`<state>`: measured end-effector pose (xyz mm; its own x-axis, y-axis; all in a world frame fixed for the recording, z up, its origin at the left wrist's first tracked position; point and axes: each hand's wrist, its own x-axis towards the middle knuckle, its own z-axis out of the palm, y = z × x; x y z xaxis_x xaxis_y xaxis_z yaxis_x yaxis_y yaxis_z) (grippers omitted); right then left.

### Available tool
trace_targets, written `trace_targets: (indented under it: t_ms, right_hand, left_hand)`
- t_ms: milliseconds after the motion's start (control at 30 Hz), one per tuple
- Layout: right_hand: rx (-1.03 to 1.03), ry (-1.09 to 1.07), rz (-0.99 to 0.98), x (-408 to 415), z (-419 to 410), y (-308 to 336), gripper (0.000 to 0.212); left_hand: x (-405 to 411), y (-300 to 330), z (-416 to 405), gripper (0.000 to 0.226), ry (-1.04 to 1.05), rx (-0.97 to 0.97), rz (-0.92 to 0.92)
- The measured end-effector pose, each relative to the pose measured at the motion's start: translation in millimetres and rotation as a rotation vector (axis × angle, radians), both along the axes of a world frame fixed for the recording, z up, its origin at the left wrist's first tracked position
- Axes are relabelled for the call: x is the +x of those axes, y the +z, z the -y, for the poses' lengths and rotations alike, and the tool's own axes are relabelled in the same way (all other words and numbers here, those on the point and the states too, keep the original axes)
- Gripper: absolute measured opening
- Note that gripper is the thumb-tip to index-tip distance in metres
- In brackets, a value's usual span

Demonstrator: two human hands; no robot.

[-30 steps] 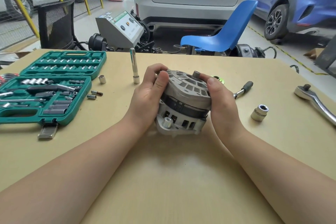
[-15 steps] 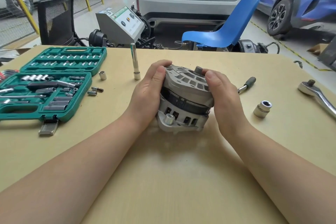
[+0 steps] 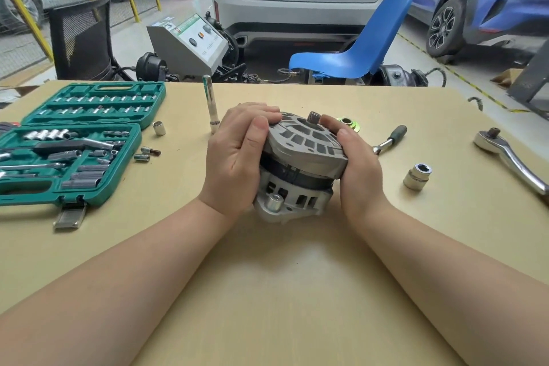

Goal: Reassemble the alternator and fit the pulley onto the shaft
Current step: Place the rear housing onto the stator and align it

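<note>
**Currently: Shaft Axis and Pulley Position Relative to the Two-Handed Hold**

Centrally in the frame, the alternator [image 3: 300, 166] sits on the table [image 3: 297, 291], with its lower housing toward the viewer and its slotted front cover [image 3: 306, 140] tilted up and away. The threaded shaft [image 3: 314, 118] projects from the middle of that cover; its long axis runs upward and leans slightly toward the top of the frame. No pulley is on the shaft yet.

The left hand [image 3: 237, 157] grips the left flank of the alternator, fingers curled over the cover rim and thumb lying along its edge. The right hand [image 3: 355, 163] grasps the right flank, thumb on the cover near the shaft. Both hands are closed around the housing; neither is free. The cover appears not fully seated: it sits at an angle to the dark band [image 3: 297, 177] below it.

A yellow-green ring-shaped part [image 3: 348, 123], probably the pulley or its washer, lies on the table just beyond the right fingertips, upper right of the shaft. The right hand is clearly the nearer one to it; the left hand is on the far side of the shaft.

Judgement: fitting calls for the left hand to steady the body while the right reaches up-frame, then lowers the part along the shaft axis.

Further right lie a ratchet handle [image 3: 389, 138], a loose socket [image 3: 417, 177] and a larger ratchet [image 3: 511, 157]. An upright extension bar [image 3: 211, 107] and a green socket case [image 3: 74, 142] occupy the left.
</note>
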<state>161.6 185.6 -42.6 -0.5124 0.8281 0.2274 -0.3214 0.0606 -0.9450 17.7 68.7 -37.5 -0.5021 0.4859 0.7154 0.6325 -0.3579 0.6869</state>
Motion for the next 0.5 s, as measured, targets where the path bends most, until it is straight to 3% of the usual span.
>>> trace_targets:
  t_ms: [500]
  right_hand:
    - [-0.012, -0.001, 0.003, -0.8, -3.1, -5.3, 0.045]
  left_hand:
    - [-1.6, 3.5, -0.6, 0.028, -0.046, -0.011, -0.011]
